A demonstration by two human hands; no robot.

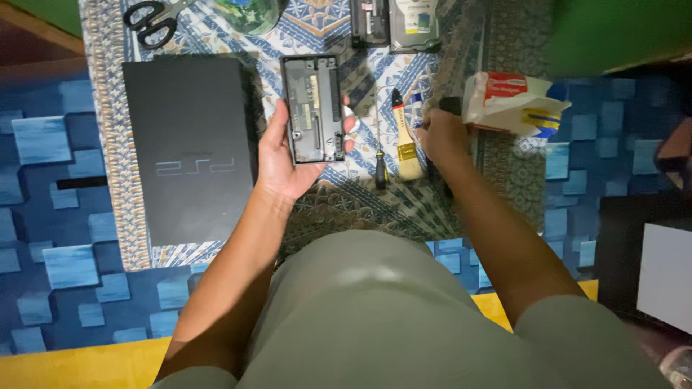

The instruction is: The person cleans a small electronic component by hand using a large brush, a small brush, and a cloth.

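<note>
The left hand point(285, 155) grips a black rectangular adapter point(312, 109), circuit side up, right of the black console point(189, 144); whether the right hand point(441, 137) grips anything I cannot tell.

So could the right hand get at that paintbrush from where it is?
Probably yes. The right hand rests right beside the paintbrush on the cloth, with nothing between them; whether it already holds something is unclear.

Counted one black console point(189, 144), one adapter module point(313, 108), one scissors point(153, 19), one screwdriver point(380, 167), one brush point(405, 140), two hands.
</note>
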